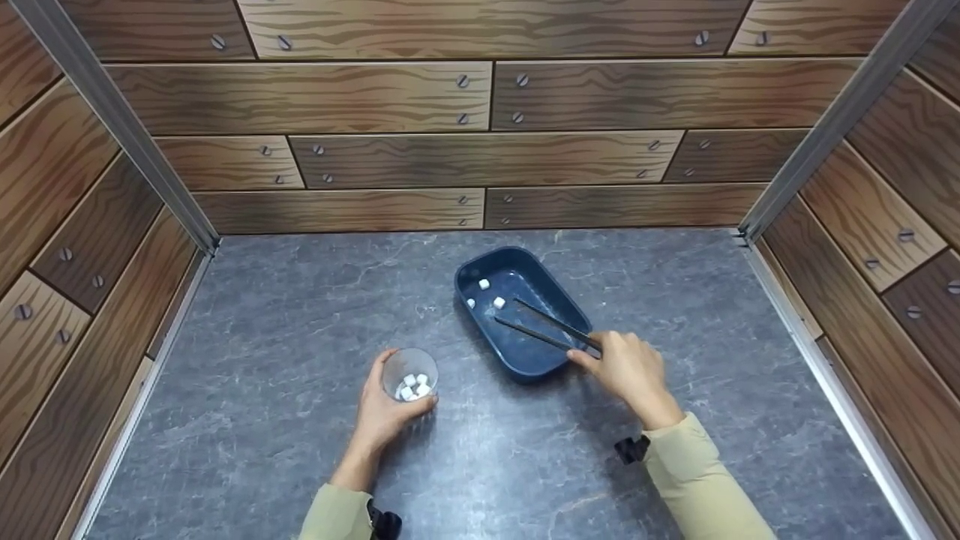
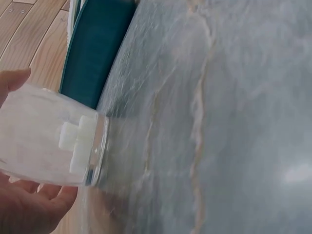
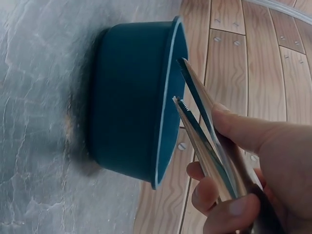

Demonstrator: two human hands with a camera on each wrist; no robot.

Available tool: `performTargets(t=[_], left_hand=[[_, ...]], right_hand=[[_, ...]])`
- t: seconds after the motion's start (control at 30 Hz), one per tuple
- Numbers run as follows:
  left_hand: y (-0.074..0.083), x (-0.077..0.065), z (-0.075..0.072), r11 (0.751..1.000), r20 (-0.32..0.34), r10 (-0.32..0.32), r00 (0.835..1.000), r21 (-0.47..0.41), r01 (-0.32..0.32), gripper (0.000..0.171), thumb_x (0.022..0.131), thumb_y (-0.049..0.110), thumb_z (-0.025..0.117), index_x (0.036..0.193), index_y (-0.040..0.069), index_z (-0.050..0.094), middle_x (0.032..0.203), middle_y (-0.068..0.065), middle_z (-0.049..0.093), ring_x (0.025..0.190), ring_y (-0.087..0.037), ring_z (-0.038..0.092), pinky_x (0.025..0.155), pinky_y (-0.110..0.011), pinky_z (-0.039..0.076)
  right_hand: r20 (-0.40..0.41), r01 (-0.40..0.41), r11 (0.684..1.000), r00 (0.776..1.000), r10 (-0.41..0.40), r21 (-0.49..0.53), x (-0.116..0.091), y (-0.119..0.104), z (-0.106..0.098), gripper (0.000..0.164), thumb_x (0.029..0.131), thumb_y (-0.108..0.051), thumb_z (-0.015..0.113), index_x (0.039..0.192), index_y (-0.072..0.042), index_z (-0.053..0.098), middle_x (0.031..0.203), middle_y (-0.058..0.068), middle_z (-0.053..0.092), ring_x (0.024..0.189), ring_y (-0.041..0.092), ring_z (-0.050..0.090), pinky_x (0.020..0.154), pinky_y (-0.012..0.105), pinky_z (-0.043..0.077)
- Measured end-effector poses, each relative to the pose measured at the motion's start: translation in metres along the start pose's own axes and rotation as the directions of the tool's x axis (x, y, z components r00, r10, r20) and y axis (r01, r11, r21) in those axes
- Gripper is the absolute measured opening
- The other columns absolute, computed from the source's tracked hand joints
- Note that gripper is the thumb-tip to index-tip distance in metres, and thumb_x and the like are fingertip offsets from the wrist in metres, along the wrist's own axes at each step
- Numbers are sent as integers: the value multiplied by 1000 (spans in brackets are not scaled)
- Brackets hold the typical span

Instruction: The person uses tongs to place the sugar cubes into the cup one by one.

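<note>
Left hand (image 1: 382,412) is curled round a glass (image 1: 405,362) of cubes (image 1: 407,393), right hand (image 1: 630,371) is pinching tongs (image 1: 532,334), tips apart near a cube (image 1: 499,303) in the tub (image 1: 525,361) on the desk (image 1: 285,337). Tub's unheld, so a poke might shove it; crooked squeeze could ping the cube.

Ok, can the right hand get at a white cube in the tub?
Probably yes: the right hand holds spread tongs at the open-topped tub, and nothing visible covers the nearest cube.
</note>
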State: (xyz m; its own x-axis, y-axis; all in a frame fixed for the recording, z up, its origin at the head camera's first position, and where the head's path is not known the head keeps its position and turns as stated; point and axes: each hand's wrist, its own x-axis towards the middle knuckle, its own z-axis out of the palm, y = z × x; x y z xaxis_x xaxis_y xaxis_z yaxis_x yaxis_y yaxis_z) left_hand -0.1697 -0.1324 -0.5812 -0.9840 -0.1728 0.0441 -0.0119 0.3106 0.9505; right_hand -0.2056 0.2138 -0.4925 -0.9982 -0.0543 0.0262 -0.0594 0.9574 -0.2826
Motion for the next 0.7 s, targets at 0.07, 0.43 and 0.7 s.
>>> performTargets(t=[0.07,0.43,0.7], left_hand=[[2,-1,2,1000,-28,-5,1000,21,5,93,51,27,89,131,23,41,128,-12,45,112,-30,46,88,-46,40],[3,-6,12,999,-124,-20,992,42,26,100,50,31,88,135,15,38,129,-17,45,113,-34,45,89,-48,40],[2,-8,19,999,-168,-17,986,30,22,99,52,33,88,135,13,37,127,-18,46,113,-33,45,90,-47,39]], right_hand=[[5,-8,1000,1000,8,-11,2,1,1,50,77,-57,61,107,-19,67,64,1,55,45,17,44,36,31,30],[-19,-22,995,1000,20,-93,14,1,4,55,76,-59,60,109,-15,67,77,7,64,50,20,51,38,33,34],[-17,-1,991,1000,-1,-133,23,-9,8,52,78,-56,61,108,-15,67,77,8,64,50,20,51,39,34,35]])
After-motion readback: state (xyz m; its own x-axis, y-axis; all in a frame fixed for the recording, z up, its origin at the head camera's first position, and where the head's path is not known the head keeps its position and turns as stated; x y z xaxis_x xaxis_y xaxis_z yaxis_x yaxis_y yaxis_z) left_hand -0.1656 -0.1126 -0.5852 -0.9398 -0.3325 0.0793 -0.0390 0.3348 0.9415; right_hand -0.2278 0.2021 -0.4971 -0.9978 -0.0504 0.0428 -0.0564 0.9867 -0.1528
